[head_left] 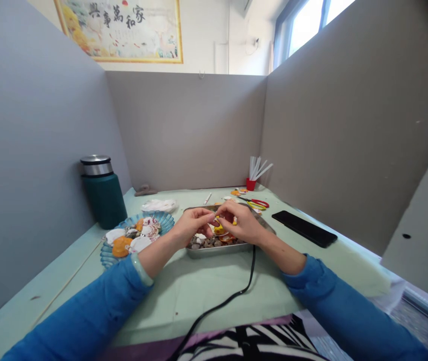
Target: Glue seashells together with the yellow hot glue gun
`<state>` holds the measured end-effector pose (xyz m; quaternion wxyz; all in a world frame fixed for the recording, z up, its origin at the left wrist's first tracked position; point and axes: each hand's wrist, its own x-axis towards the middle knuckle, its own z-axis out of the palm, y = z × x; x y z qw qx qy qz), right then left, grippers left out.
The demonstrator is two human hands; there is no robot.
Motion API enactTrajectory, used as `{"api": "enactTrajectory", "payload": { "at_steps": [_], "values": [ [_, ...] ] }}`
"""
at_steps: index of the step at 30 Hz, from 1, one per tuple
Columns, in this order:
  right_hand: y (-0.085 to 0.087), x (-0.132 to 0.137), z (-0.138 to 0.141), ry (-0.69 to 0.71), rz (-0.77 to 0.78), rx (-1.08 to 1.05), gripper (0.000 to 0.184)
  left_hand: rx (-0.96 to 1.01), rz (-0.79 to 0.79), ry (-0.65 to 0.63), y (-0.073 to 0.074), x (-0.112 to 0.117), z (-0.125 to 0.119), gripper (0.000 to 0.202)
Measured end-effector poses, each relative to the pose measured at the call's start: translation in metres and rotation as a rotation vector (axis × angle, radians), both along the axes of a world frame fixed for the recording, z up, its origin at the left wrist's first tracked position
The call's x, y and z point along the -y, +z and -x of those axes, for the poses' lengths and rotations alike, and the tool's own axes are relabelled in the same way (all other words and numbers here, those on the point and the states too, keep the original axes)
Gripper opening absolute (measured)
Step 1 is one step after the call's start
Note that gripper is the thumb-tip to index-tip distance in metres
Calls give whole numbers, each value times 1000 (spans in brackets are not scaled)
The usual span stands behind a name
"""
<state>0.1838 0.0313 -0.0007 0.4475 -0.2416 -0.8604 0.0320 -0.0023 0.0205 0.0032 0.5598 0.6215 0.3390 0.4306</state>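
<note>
Both of my hands meet above a metal tray (214, 250) in the middle of the table. The fingers of my left hand (195, 224) are pinched together, their tips touching those of my right hand (239, 221), which is pinched too. Whatever small thing is between the fingertips is too small to make out. Below them the tray holds brown-grey pebbles (208, 242), with something yellow (220, 230) partly hidden behind my right hand. A black cable (232, 297) runs from the tray's front edge toward my lap.
At left stand a blue scalloped dish (167, 218) with shells and a green bottle (104, 198). A plastic bag (159, 205) lies behind the dish. To the right are scissors (258, 203), a black phone (304, 228) and a red cup (251, 184) with white sticks. Grey partitions enclose the table.
</note>
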Motion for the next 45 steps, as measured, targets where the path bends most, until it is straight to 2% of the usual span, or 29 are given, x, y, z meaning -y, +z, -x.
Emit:
{"api": "enactTrajectory", "payload": {
  "at_steps": [21,28,34,45],
  "values": [
    [2,2,0,5,43,1,6,-69,-19,44,4,4,-2,37],
    [7,-1,-1,94,264,-116,13,-31,-35,66,0,2,-1,39],
    [7,-5,-1,150,537,-266,20,-34,-41,85,-1,2,-2,39],
    [6,-5,0,202,650,-263,22,-52,-76,123,3,8,-5,37]
  ]
}}
